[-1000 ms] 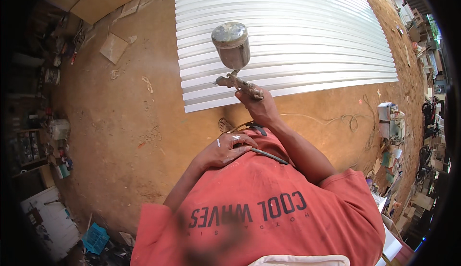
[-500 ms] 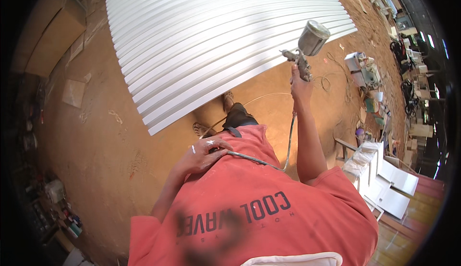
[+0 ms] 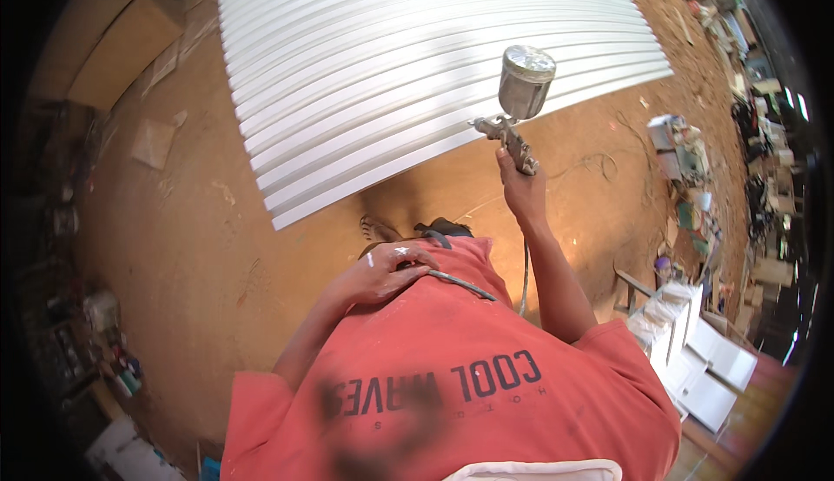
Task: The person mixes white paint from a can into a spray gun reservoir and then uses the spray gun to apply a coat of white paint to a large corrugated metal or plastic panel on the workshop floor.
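Now, corrugated panel (image 3: 347, 107): stretched out ahead of the person's foot (image 3: 376, 228), white on every rib that shows, its far end running out of view.
Coat on the ribs: looks broadly even, no bare stripe to pick out; but bright glare washes over the middle, and whether that white is fresh paint or the panel's own colour, can't say, so what is left can't be told either.
Spray gun (image 3: 514, 144): up by the near edge, toward the right-hand end, apart from the ribs, nozzle facing left; no mist to be made out.
Metal cup (image 3: 526, 86): lidded, mounted on top of the gun, tilted a little; its fill level is hidden.
Right hand (image 3: 526, 192): fingers closed round the gun's handle, thumb up along it; how far the trigger is squeezed, impossible to tell.
Left hand (image 3: 378, 278): drawn in against the red T-shirt (image 3: 391, 342), white smears on its back, fingers curled shut on the air hose (image 3: 465, 285).
Hose's far side: a dark length hangs below the right hand.
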Available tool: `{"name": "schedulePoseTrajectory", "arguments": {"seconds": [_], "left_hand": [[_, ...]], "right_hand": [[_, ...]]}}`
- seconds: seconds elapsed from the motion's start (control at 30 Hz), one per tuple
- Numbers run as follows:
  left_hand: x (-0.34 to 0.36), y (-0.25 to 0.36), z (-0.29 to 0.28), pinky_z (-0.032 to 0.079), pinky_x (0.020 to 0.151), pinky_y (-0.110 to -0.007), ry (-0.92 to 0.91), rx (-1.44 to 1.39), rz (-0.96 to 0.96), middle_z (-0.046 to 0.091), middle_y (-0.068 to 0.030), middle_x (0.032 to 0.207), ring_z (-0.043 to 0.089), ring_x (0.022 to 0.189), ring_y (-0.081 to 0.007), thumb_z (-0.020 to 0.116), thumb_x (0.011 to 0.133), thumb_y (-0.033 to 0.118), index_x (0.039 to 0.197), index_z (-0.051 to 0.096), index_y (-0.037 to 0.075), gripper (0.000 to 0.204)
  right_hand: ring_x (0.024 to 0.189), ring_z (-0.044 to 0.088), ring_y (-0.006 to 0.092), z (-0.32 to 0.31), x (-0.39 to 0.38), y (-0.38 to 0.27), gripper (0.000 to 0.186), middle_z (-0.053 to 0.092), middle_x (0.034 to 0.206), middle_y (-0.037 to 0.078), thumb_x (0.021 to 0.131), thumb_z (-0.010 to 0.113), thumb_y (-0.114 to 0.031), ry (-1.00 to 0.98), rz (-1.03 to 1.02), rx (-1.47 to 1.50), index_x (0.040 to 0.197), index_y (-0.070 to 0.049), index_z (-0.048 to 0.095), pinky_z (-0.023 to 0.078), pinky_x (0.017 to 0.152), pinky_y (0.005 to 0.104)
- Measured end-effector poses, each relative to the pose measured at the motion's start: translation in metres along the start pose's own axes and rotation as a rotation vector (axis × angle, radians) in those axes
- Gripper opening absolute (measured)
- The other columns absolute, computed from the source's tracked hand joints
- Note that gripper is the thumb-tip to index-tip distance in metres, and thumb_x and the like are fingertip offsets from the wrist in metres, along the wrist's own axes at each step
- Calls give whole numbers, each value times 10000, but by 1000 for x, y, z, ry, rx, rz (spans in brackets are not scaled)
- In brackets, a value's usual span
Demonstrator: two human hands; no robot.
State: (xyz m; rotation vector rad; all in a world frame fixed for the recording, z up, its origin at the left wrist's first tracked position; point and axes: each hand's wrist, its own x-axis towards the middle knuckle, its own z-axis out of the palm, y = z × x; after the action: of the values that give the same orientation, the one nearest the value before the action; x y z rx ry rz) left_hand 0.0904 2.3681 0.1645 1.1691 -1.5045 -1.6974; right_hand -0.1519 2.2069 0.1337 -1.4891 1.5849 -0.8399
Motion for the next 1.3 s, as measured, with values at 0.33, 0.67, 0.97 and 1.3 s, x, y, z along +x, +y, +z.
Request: {"name": "schedulePoseTrajectory", "arguments": {"seconds": [0.33, 0.67, 0.97, 1.3], "left_hand": [[-12, -2, 68, 483, 902, -348, 101, 2, -92, 669, -114, 1084, 623, 1010, -221, 589, 963, 190, 1090, 693, 49, 216], [7, 18, 139, 489, 907, -323, 139, -22, -119, 707, -98, 1036, 642, 1001, -185, 637, 914, 48, 1067, 707, 18, 171], [11, 12, 166, 491, 829, -267, -50, 32, -100, 702, -76, 952, 634, 920, -125, 638, 935, 60, 1061, 699, 13, 148], [-40, 10, 124, 500, 803, -315, -66, 176, -70, 675, -93, 946, 631, 883, -184, 620, 960, 168, 1065, 692, 28, 190]], "right_hand": [[668, 535, 113, 104, -62, -52, 302, 583, 694, 45, 925, 676, -337, -654, -161, 39, 964, -38, 664, 456, 612, 320], [956, 644, 422, -1, -38, -7, 422, 699, 992, 169, 887, 636, -513, -476, -77, -74, 1103, -152, 666, 510, 815, 498], [1007, 634, 432, -140, 0, 79, 520, 689, 1036, 220, 901, 566, -562, 171, 237, -61, 1114, -97, 659, 485, 849, 482], [665, 599, 220, -111, -41, 58, 416, 660, 715, 104, 913, 667, -408, 384, 147, -29, 955, 4, 694, 459, 645, 394]]}}
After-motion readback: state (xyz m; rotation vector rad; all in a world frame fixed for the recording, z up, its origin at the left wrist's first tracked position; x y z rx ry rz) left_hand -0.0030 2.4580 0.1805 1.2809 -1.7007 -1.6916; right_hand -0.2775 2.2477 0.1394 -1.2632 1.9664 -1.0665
